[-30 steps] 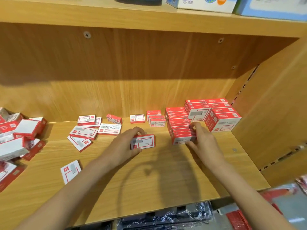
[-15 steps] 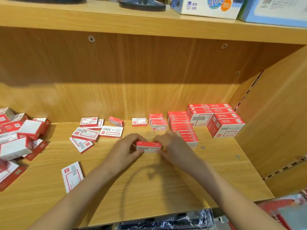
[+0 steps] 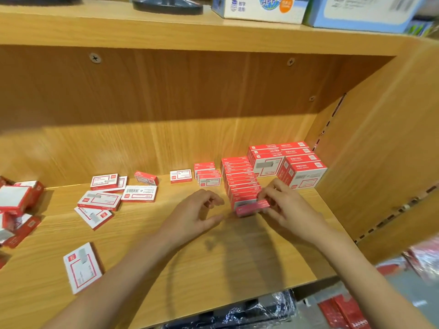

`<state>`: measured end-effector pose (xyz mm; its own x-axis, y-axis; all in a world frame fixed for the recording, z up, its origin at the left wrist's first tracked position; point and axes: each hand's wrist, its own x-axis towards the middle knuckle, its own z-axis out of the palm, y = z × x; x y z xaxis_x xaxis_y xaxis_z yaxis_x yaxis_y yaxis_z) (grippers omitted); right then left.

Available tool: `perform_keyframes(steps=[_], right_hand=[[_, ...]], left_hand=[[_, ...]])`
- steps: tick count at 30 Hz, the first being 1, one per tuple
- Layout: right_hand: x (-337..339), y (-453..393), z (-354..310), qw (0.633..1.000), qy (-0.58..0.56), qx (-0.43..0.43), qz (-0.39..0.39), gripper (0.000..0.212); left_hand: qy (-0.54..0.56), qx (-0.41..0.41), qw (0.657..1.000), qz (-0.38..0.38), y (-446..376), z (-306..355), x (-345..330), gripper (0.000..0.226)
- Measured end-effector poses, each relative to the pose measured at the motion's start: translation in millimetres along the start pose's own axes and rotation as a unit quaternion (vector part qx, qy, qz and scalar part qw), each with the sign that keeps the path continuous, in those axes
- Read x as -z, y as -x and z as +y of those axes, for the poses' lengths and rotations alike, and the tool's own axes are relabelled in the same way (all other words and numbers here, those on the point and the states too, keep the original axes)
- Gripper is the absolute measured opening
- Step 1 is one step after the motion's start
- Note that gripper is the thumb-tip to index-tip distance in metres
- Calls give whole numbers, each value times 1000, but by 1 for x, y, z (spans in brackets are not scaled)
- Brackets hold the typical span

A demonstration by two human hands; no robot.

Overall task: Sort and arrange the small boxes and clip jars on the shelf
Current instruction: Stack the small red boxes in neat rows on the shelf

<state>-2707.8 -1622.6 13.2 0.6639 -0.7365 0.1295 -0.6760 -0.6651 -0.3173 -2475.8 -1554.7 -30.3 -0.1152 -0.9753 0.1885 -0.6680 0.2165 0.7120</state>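
A small red box (image 3: 253,207) lies long side up against the near end of a tidy row of red boxes (image 3: 240,179) running from the back of the shelf (image 3: 237,257) towards its front edge, with taller red-and-white cartons (image 3: 287,163) stacked in the back right corner. Flat white-faced boxes (image 3: 111,195) lie scattered left of centre, one (image 3: 82,267) near the front edge.

upper shelf: black base (image 3: 167,7) | white carton (image 3: 259,9) | blue carton (image 3: 361,13)
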Motion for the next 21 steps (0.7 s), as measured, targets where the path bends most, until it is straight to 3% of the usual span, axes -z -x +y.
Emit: perform_keyframes(steps=[2, 5, 9, 12, 14, 16, 19, 21], right_hand=[[-9, 2, -2, 999, 13, -28, 33, 26], [-16, 2, -7, 998, 37, -38, 46, 26], [-11, -1, -14, 995, 69, 1, 70, 24], [-6, -15, -40, 991, -14, 32, 126, 20], [-17, -30, -61, 992, -59, 62, 94, 17], [-39, -48, -80, 993, -70, 92, 10, 28], [-73, -81, -109, 982, -77, 149, -89, 41], [-91, -100, -128, 975, -48, 185, -114, 48]], left_hand=[[-20, -12, 999, -38, -5, 5, -6, 47], [-40, -14, 998, -54, -8, 11, -9, 38], [-43, 17, 999, -15, 4, 5, 2, 40], [-34, 52, 997, 39, 28, -9, 24, 38], [-54, 85, 992, 81, 47, -16, 42, 29], [-92, 111, 983, 114, 66, -22, 59, 34], [-162, 165, 963, 135, 98, -34, 80, 41], [-204, 226, 943, 136, 119, -43, 88, 37]])
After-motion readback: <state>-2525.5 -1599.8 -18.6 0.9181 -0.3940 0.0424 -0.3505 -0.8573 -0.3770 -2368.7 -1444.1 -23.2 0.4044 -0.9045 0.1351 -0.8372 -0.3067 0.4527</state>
